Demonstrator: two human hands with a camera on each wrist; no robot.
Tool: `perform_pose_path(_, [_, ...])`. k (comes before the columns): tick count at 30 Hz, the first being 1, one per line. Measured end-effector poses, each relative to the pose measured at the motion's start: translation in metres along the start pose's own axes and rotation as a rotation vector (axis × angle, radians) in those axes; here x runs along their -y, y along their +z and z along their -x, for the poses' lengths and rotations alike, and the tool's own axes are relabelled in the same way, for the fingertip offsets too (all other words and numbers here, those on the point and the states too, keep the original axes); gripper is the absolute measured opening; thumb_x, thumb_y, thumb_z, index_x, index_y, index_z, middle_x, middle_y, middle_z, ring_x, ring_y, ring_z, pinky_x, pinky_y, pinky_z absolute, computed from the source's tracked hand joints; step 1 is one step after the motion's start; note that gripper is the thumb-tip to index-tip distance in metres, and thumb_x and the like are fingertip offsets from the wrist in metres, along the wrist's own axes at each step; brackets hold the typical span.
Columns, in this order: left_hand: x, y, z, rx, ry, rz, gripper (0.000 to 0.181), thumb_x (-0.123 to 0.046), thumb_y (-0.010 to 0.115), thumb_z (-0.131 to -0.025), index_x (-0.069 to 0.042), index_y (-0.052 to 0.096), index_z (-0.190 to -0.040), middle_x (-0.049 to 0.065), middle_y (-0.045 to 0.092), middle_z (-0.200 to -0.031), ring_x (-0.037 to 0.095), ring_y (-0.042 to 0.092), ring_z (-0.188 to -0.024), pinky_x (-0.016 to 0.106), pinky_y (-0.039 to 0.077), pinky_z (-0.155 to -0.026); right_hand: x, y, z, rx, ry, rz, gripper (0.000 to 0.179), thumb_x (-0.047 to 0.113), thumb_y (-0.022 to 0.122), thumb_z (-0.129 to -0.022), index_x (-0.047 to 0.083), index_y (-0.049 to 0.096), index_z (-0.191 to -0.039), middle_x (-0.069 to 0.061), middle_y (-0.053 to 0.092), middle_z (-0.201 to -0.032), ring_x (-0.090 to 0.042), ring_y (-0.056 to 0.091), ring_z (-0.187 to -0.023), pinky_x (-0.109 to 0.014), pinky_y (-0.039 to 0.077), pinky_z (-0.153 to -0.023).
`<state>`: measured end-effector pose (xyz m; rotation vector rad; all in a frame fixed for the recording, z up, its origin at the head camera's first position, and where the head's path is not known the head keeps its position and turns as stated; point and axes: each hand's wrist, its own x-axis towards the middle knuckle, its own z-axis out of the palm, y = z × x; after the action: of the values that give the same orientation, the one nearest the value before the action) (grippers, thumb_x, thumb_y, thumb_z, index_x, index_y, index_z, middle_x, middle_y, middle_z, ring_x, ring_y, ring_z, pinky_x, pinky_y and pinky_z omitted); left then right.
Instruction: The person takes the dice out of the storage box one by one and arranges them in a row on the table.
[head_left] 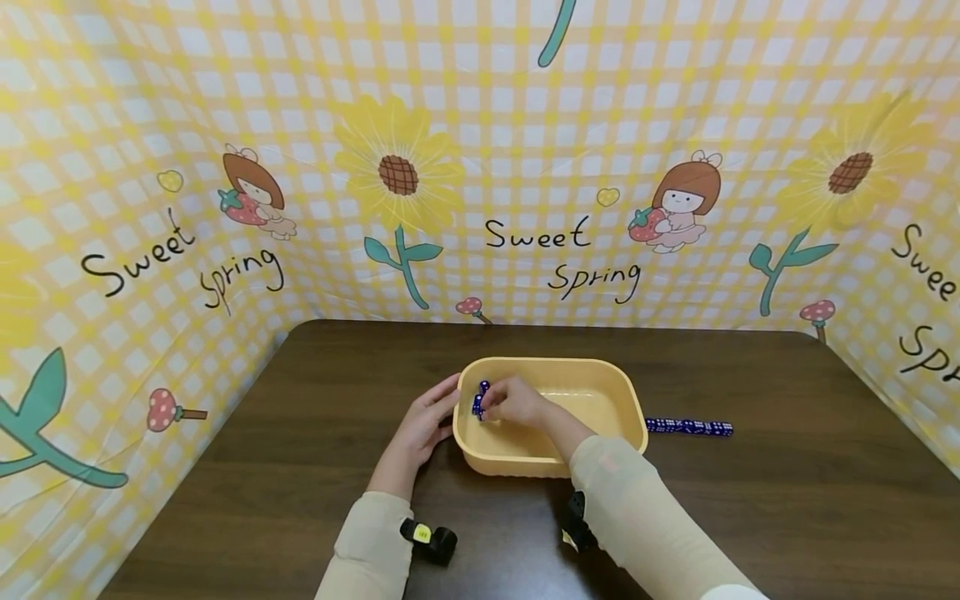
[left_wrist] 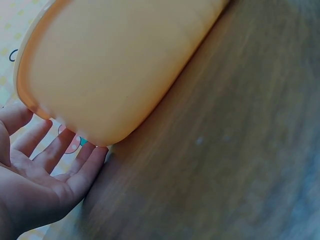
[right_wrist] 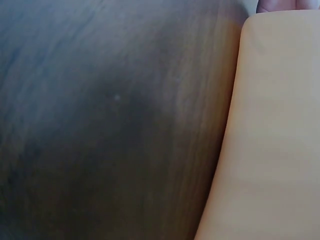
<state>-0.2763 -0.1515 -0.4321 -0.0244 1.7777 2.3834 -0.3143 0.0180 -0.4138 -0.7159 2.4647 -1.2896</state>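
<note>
A yellow plastic basin [head_left: 551, 467] sits on the table. My left hand [head_left: 422, 423] lies along its left end, and in the left wrist view the fingers [left_wrist: 90, 167] touch the outer wall, slightly bent. Inside the basin, my right hand [head_left: 517, 402] reaches to the left end with curled fingers. Its fingertips are right at a few blue dice [head_left: 477, 403] with white pips. I cannot tell whether it pinches one, as the fingers partly hide them. The right wrist view shows only the basin's side wall [right_wrist: 280, 130], with fingertips [right_wrist: 300, 5] at its far end.
A straight row of blue dice [head_left: 690, 427] extends rightward from the basin's right side on the dark wooden table [head_left: 750, 500]. Yellow checked cloth [head_left: 525, 150] with printed flowers and lettering hangs behind and at both sides. Black camera straps circle both sleeves.
</note>
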Motion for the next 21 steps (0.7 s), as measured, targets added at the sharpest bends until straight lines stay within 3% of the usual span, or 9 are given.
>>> perform_pose_path(9, [0.0005,-0.0008,-0.0006,0.001,-0.001,0.001,0.044,-0.014,0.052,-0.087,-0.007,0.041,-0.129,0.017,0.041,-0.126,0.031,0.042,-0.108,0.039,0.042,-0.076,-0.0046,0.0032,-0.0007,0.01,-0.035,-0.011,0.008,-0.004,0.064,-0.071,-0.005,0.061,-0.077,-0.006,0.059,-0.067,-0.007,0.046,-0.057,-0.019,0.038,-0.053])
perform_pose_path(21, [0.0004,-0.0003,-0.0009,-0.005,-0.005,0.004,0.044,-0.014,0.052,-0.087,-0.007,0.041,-0.129,0.018,0.041,-0.126,0.032,0.041,-0.109,0.038,0.042,-0.076,-0.0056,0.0049,-0.002,-0.018,-0.017,0.062,0.009,0.001,0.068,-0.07,-0.001,0.06,-0.073,0.002,0.055,-0.06,-0.007,0.045,-0.054,-0.019,0.038,-0.052])
